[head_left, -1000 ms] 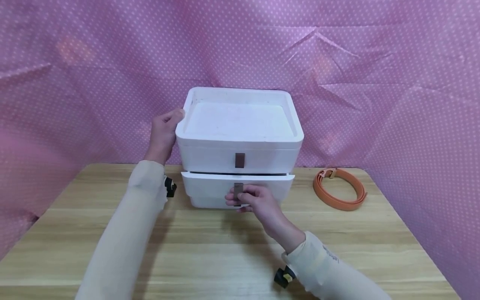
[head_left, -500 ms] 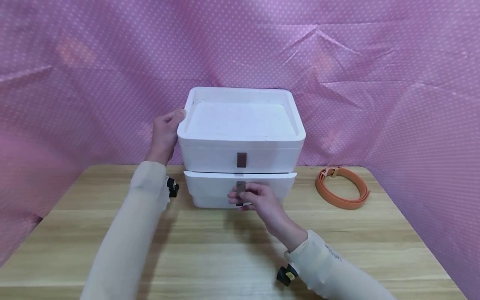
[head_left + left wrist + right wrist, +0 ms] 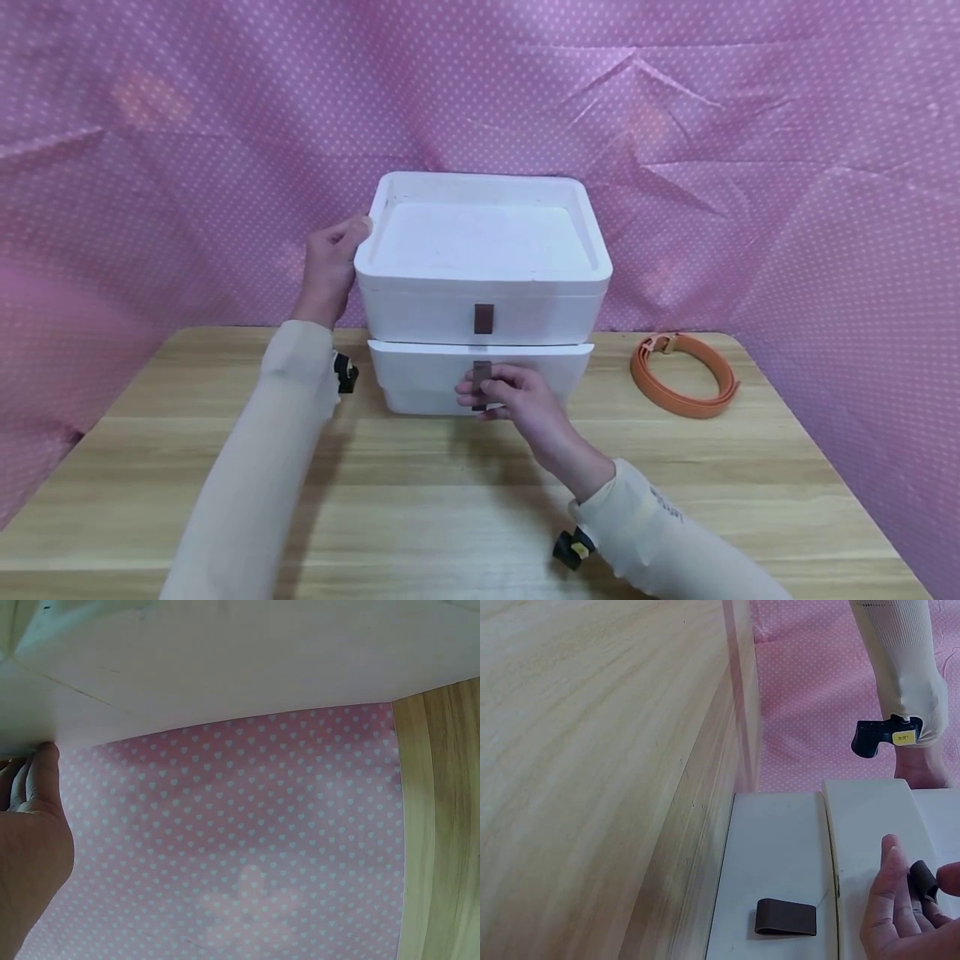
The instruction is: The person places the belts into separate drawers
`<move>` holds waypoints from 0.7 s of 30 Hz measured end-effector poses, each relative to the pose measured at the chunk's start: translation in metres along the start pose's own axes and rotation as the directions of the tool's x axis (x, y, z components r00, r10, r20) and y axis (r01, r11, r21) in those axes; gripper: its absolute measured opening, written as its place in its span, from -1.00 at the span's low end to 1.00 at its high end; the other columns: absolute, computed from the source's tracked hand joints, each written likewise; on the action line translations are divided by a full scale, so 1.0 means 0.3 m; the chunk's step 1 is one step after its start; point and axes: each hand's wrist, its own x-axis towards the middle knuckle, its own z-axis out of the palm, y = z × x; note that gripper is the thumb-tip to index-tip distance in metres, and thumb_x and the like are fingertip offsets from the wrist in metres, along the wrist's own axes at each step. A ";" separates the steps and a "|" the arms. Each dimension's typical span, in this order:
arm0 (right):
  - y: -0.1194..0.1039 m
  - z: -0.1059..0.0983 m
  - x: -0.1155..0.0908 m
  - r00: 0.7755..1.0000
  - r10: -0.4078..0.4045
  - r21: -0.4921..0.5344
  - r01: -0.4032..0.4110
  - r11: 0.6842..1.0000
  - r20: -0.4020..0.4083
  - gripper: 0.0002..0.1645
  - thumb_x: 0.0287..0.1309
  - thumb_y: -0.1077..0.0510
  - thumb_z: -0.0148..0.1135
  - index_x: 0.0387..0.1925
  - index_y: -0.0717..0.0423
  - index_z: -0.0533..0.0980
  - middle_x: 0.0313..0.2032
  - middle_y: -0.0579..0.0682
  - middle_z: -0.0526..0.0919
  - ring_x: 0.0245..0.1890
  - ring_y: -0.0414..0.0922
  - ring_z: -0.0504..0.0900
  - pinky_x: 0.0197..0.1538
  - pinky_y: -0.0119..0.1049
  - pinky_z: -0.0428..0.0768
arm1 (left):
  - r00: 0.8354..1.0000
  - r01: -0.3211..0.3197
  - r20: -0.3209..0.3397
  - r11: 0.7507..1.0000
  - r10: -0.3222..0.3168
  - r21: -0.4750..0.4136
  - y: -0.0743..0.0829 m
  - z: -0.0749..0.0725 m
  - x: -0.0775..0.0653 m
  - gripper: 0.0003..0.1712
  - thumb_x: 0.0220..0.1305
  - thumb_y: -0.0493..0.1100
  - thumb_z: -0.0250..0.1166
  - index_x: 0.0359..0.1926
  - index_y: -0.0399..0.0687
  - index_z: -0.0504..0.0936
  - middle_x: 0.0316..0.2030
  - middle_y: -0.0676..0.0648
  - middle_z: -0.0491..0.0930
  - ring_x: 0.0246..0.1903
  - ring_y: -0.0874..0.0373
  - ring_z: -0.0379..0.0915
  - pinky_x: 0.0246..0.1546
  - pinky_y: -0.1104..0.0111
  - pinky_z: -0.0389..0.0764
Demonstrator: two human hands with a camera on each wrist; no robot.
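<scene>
A white drawer unit (image 3: pixel 483 242) with a tray-like top stands at the back of the table. My left hand (image 3: pixel 327 262) holds its left upper edge, thumb at the rim; in the left wrist view fingers (image 3: pixel 46 776) reach the side wall. My right hand (image 3: pixel 517 400) pinches the brown pull tab (image 3: pixel 482 377) of the middle drawer (image 3: pixel 412 367), whose front juts out past the drawers above and below. The top drawer's tab (image 3: pixel 483 318) is free. In the right wrist view, the bottom drawer's tab (image 3: pixel 785 917) shows beside my right hand (image 3: pixel 907 907).
An orange-brown belt (image 3: pixel 684 408), coiled with its buckle at the back, lies on the wooden table (image 3: pixel 420 517) to the right of the unit. A pink curtain with small hearts (image 3: pixel 480 83) hangs behind and at both sides.
The dark gap above the middle drawer has narrowed slightly since a second ago. Both hands keep their places on the unit, and the head view has shifted a little.
</scene>
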 end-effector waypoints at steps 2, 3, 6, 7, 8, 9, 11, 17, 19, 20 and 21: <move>0.001 -0.002 -0.001 1.000 -0.005 -0.001 0.005 1.000 0.004 -0.69 0.37 0.33 -0.02 0.02 0.44 0.51 -0.09 0.21 0.70 -0.10 -0.02 0.70 -0.08 -0.12 0.67 | 1.000 0.002 -0.002 1.000 -0.002 -0.001 -0.002 0.000 -0.001 -0.53 0.36 0.08 0.23 0.12 -0.13 0.63 0.11 -0.14 0.60 -0.06 0.08 0.57 -0.12 0.39 0.64; 0.001 -0.003 -0.001 1.000 -0.005 0.000 0.005 1.000 0.006 -0.69 0.37 0.33 -0.02 0.02 0.44 0.51 -0.09 0.21 0.70 -0.10 -0.02 0.70 -0.09 -0.13 0.67 | 1.000 0.002 -0.002 1.000 -0.002 -0.001 -0.002 0.000 -0.001 -0.53 0.36 0.08 0.23 0.12 -0.13 0.63 0.11 -0.13 0.60 -0.06 0.09 0.57 -0.12 0.40 0.64; 0.000 -0.007 -0.003 1.000 -0.010 0.005 0.010 1.000 0.017 -0.69 0.36 0.33 -0.03 0.02 0.45 0.51 -0.08 0.23 0.69 -0.09 -0.01 0.70 -0.08 -0.10 0.67 | 1.000 0.005 -0.003 1.000 -0.005 -0.006 -0.002 0.001 -0.002 -0.52 0.35 0.09 0.25 0.11 -0.12 0.64 0.08 -0.13 0.61 -0.08 0.09 0.57 -0.12 0.40 0.64; -0.001 -0.008 -0.002 1.000 -0.014 0.005 0.013 1.000 0.021 -0.68 0.36 0.34 -0.03 0.02 0.45 0.51 -0.08 0.24 0.69 -0.09 0.00 0.70 -0.07 -0.08 0.67 | 1.000 0.007 -0.003 1.000 -0.007 -0.005 -0.001 0.001 -0.002 -0.52 0.34 0.10 0.25 0.11 -0.11 0.64 0.08 -0.13 0.62 -0.08 0.09 0.57 -0.12 0.39 0.64; -0.002 -0.009 -0.002 1.000 -0.010 0.010 0.010 1.000 0.023 -0.68 0.37 0.34 -0.03 0.02 0.45 0.51 -0.07 0.24 0.68 -0.09 0.00 0.70 -0.05 -0.05 0.66 | 1.000 0.009 0.000 1.000 -0.009 -0.006 0.001 0.001 -0.003 -0.52 0.34 0.11 0.25 0.11 -0.10 0.65 0.06 -0.13 0.63 -0.08 0.09 0.57 -0.12 0.39 0.64; -0.003 -0.009 -0.002 1.000 -0.007 0.013 0.006 1.000 0.022 -0.69 0.37 0.34 -0.03 0.02 0.45 0.51 -0.07 0.24 0.68 -0.09 0.00 0.70 -0.03 -0.02 0.65 | 1.000 0.011 0.002 1.000 -0.011 -0.006 0.002 0.001 -0.003 -0.52 0.34 0.11 0.26 0.11 -0.09 0.65 0.05 -0.12 0.63 -0.08 0.09 0.57 -0.11 0.38 0.64; -0.005 -0.010 -0.002 1.000 -0.006 0.016 0.006 1.000 0.026 -0.69 0.37 0.33 -0.03 0.02 0.46 0.50 -0.07 0.24 0.68 -0.08 0.00 0.70 -0.01 0.02 0.64 | 1.000 0.014 0.006 1.000 -0.014 0.000 0.003 0.000 -0.005 -0.52 0.34 0.13 0.25 0.11 -0.07 0.65 0.04 -0.11 0.64 -0.07 0.10 0.57 -0.11 0.38 0.64; -0.002 -0.011 -0.001 0.999 0.003 0.018 -0.004 1.000 0.034 -0.70 0.38 0.33 -0.03 0.01 0.45 0.50 -0.06 0.23 0.68 -0.08 0.00 0.70 0.00 0.01 0.64 | 1.000 0.023 0.002 1.000 -0.023 0.005 0.005 -0.001 -0.011 -0.51 0.35 0.13 0.24 0.13 -0.08 0.64 0.05 -0.12 0.63 -0.06 0.09 0.57 -0.09 0.37 0.63; -0.001 -0.013 0.000 0.999 0.004 0.021 -0.005 1.000 0.034 -0.70 0.38 0.34 -0.03 0.01 0.46 0.50 -0.06 0.24 0.68 -0.08 0.01 0.70 0.02 0.04 0.63 | 1.000 0.023 -0.001 1.000 -0.023 -0.002 0.005 0.001 -0.011 -0.51 0.35 0.11 0.24 0.14 -0.08 0.63 0.08 -0.13 0.61 -0.04 0.08 0.57 -0.07 0.37 0.63; -0.002 -0.014 0.000 0.999 0.005 0.023 -0.006 1.000 0.032 -0.70 0.38 0.34 -0.03 0.01 0.45 0.50 -0.06 0.23 0.68 -0.08 0.01 0.70 0.02 0.05 0.62 | 1.000 0.020 -0.002 1.000 -0.020 -0.008 0.004 0.003 -0.010 -0.52 0.36 0.10 0.24 0.14 -0.09 0.62 0.10 -0.12 0.60 -0.02 0.08 0.57 -0.06 0.36 0.63; -0.002 -0.015 0.000 0.999 0.004 0.025 -0.005 1.000 0.032 -0.70 0.38 0.34 -0.03 0.01 0.45 0.50 -0.06 0.24 0.68 -0.08 0.01 0.70 0.03 0.08 0.61 | 1.000 0.018 -0.003 1.000 -0.018 -0.015 0.004 0.004 -0.010 -0.53 0.36 0.09 0.24 0.14 -0.09 0.62 0.12 -0.13 0.59 -0.01 0.07 0.56 -0.05 0.36 0.63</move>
